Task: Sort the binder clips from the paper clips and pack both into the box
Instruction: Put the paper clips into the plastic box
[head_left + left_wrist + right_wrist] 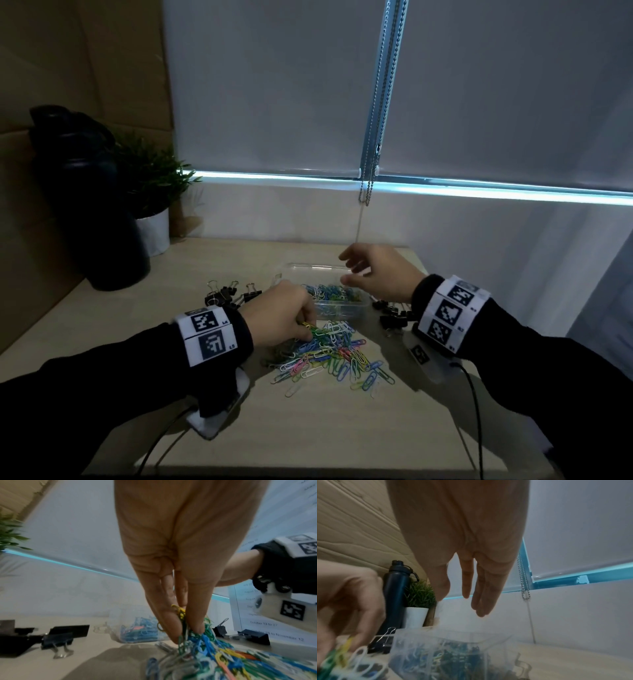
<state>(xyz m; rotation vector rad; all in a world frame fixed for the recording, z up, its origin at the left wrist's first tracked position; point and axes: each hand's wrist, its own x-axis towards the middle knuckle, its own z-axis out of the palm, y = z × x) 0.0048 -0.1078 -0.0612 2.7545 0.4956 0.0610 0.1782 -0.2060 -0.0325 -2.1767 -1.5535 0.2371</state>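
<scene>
Paper clips [329,356] lie nearest on the pale wood-grain bench [308,428], a loose heap of thin bent wire loops in blue, green, yellow, pink and white. The left hand [281,317] reaches down into the far edge of this heap; the left wrist view shows its fingertips [199,627] pressed together with the thumb, pinching a tangle of green, yellow and blue clips, a detail the head view only hints at. Just beyond the heap stands the box [359,306], a shallow clear plastic tub with soft rounded corners, already carrying a layer of mostly blue and green paper clips. The right hand [373,270] hovers over the box's right part, fingers straight and slightly apart, holding nothing; the right wrist view looks along those loose fingers [481,588] down through the box's glossy wall [436,649], blurred. Black binder clips with folded silver wire handles sit in two groups on the bench: the left binder clips [229,293] beside the box's left end, the right binder clips [392,313] beside its right end, partly hidden by the right wrist. Only the left wrist view shows a printed sheet [254,626] with date lines standing behind the right group. Farther back left stand a matte dark bottle [89,205] and a small spiky green plant [154,178] in a white pot; a beaded metal chain [380,102] hangs before the grey blind.
</scene>
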